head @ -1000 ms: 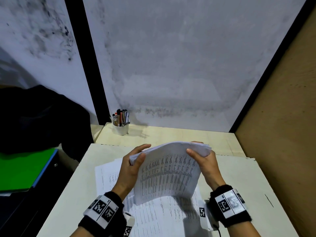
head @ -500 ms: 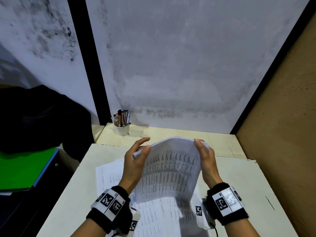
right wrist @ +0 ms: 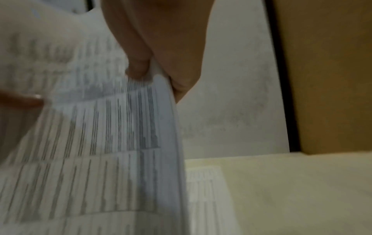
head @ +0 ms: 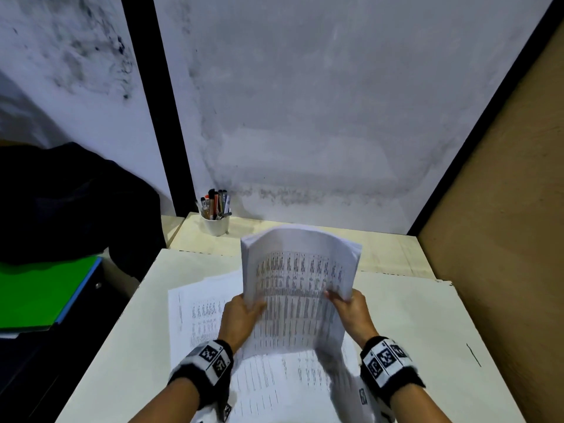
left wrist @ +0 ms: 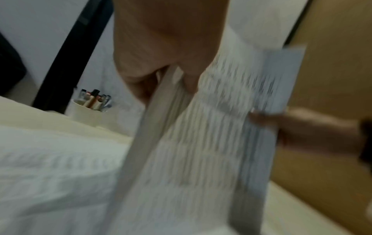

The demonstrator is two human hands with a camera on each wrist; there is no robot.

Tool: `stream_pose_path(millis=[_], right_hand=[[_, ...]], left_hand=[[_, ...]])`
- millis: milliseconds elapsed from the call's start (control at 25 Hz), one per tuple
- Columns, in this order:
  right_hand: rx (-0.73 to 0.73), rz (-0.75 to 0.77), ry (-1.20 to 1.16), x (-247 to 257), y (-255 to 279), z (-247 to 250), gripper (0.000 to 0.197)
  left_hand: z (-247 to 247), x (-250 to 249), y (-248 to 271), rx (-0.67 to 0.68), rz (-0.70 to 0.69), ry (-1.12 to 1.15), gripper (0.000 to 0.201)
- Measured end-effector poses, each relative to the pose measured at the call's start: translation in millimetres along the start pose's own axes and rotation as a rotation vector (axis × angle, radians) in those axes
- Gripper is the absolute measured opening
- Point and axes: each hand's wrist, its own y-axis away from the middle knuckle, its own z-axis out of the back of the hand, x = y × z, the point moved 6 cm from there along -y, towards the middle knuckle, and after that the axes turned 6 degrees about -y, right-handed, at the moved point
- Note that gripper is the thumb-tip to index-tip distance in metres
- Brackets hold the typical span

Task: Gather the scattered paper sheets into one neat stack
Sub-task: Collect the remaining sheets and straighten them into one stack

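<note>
A thick bundle of printed paper sheets (head: pixel 297 288) stands nearly upright above the table, its top edge curling away from me. My left hand (head: pixel 244 315) grips its left side, thumb in front. My right hand (head: pixel 348 306) grips the right side. In the left wrist view the bundle (left wrist: pixel 201 143) is pinched between thumb and fingers of the left hand (left wrist: pixel 171 52); the right wrist view shows the right hand (right wrist: pixel 157 52) pinching the bundle's edge (right wrist: pixel 128 127). More printed sheets (head: pixel 207 312) lie flat on the table beneath, fanned out to the left.
A white cup of pens (head: pixel 216 222) stands at the back left of the pale table (head: pixel 412 331). A brown panel (head: pixel 503 239) walls the right side. A green folder (head: pixel 36 294) and dark cloth (head: pixel 61 203) lie off the table's left.
Both hands have slid down from the bundle's top corners to its middle sides, and the bundle now stands taller and more upright.
</note>
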Motion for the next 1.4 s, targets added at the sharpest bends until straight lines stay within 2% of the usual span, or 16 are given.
stream_pose_path(millis=[80,160,200,280,360,440,600,680,760,920,1040,1160,1200,1280,1400], right_hand=[[-0.098,0.013,0.033,1.0,-0.3,12.2,0.005],[-0.218,0.007,0.048,-0.4,0.2,36.7,0.003],[-0.265,-0.014,0.052,-2.9,0.1,48.4,0.004],[-0.312,-0.087,0.071,-13.9,-0.1,66.8,0.019],[-0.337,-0.146,0.121,-23.3,4.3,76.8,0.026],[-0.367,-0.161,0.184,-29.8,10.2,83.2,0.027],[-0.435,-0.159,0.240,-34.2,20.7,89.7,0.026],[-0.443,-0.168,0.228,-32.3,24.0,93.7,0.026],[-0.451,-0.161,0.221,-31.1,26.7,98.5,0.024],[-0.473,-0.135,0.238,-30.6,32.1,104.4,0.021],[-0.465,-0.128,0.232,-29.0,31.7,100.9,0.022],[-0.443,-0.110,0.260,-19.9,29.9,94.0,0.023],[-0.433,-0.104,0.266,-15.8,28.9,91.2,0.024],[-0.415,-0.095,0.262,-8.8,27.6,85.9,0.025],[-0.395,-0.097,0.250,-6.3,26.4,79.2,0.025]], left_hand=[[-8.1,53.4,-7.2,0.126,0.180,-0.375,0.043],[-0.7,99.3,0.7,0.185,0.400,-0.623,0.067],[3.0,114.7,6.2,0.209,0.467,-0.685,0.072],[4.9,131.4,13.0,0.232,0.490,-0.788,0.072],[3.0,138.0,11.3,0.215,0.462,-0.826,0.071],[1.7,140.7,8.1,0.187,0.483,-0.766,0.081],[6.3,159.2,17.1,0.071,0.719,-0.660,0.117],[10.2,171.8,19.2,-0.007,0.774,-0.642,0.124],[20.6,173.0,19.6,-0.029,0.773,-0.651,0.114],[40.1,170.1,18.9,0.053,0.756,-0.707,0.082],[39.7,171.0,21.8,0.020,0.679,-0.445,0.059],[38.0,147.9,21.6,0.025,0.463,-0.205,0.010],[42.0,137.9,18.2,0.041,0.380,-0.208,0.006],[55.3,122.2,8.4,0.036,0.241,-0.250,0.014],[77.4,115.4,2.3,-0.097,0.224,-0.223,0.026]])
